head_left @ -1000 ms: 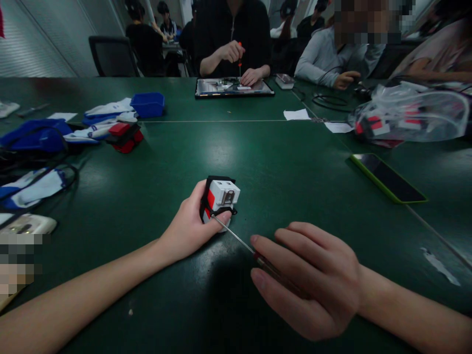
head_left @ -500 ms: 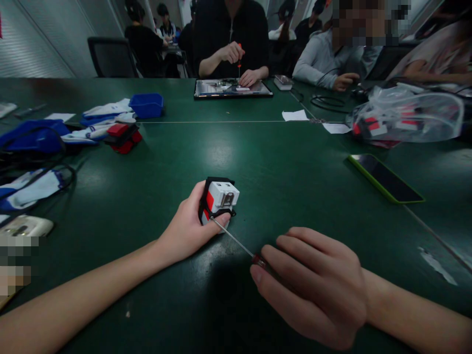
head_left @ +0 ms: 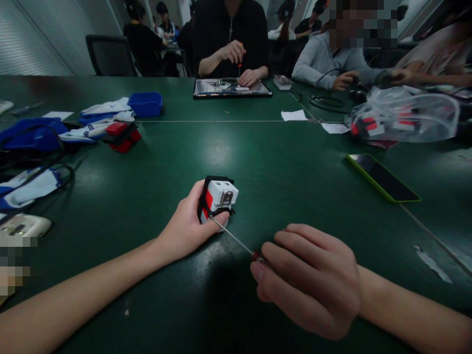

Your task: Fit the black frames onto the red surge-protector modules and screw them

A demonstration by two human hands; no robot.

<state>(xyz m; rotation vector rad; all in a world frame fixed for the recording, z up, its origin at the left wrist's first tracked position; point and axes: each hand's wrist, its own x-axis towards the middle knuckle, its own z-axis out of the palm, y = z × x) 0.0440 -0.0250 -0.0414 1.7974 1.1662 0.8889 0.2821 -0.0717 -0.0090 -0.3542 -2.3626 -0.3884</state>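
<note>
My left hand (head_left: 184,216) is wrapped around a small white-and-red block in a black frame (head_left: 222,192), its thumb pressed on the near side. The block has slots on top and a metal piece in its front face. In my right hand (head_left: 313,280), a screwdriver (head_left: 236,238) is pinched by the red handle, most of which the fingers hide. Its thin metal shaft slants up to the left, with the tip at the frame's near left corner beside my left thumb. Whether a screw sits under the tip I cannot make out.
A phone with a green edge (head_left: 383,178) lies at right, below a clear plastic bag (head_left: 438,118) of red-and-white parts. At left are a red-and-black block (head_left: 123,136), a blue tray (head_left: 146,104) and gloves (head_left: 106,110). Across the table, a person works on a flat panel (head_left: 206,88).
The whole view has shifted slightly. My right hand has turned a little around the screwdriver handle, while the tip stays at the same corner and my left hand keeps its hold.
</note>
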